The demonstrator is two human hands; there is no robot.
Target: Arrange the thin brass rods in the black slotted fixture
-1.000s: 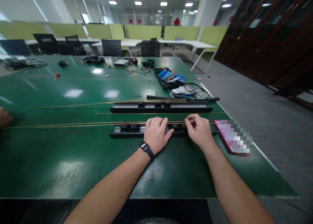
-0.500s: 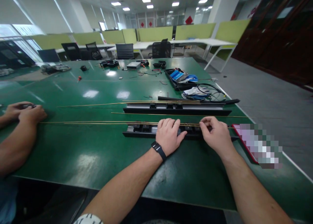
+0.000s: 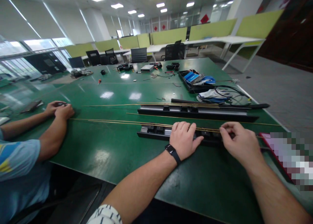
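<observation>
Across a long black and silver rail (image 3: 151,135) on the green table, my left hand (image 3: 183,139) lies flat with its fingers stretched out, touching thin brass-coloured rods (image 3: 110,121) that run along the rail. My right hand (image 3: 241,145) pinches one such rod near the rail's right end, thumb against forefinger; its fingertips partly hide the spot. Dark blocks (image 3: 160,129) sit in the rail's channel. Just beyond, a single rod (image 3: 171,116) lies on the table, and behind it a second rail (image 3: 220,112) carries more rods along its top.
To the left, a co-worker's hands (image 3: 64,111) hold a small dark thing. A red-edged, blurred-out flat object (image 3: 274,149) lies right of my right hand. Farther back are a black tray (image 3: 189,85) with blue items, gloves (image 3: 214,95) and black cables (image 3: 241,91).
The view has turned left, so everything sits farther right and more of the co-worker shows. Both my hands keep their places on the rods and rail.
</observation>
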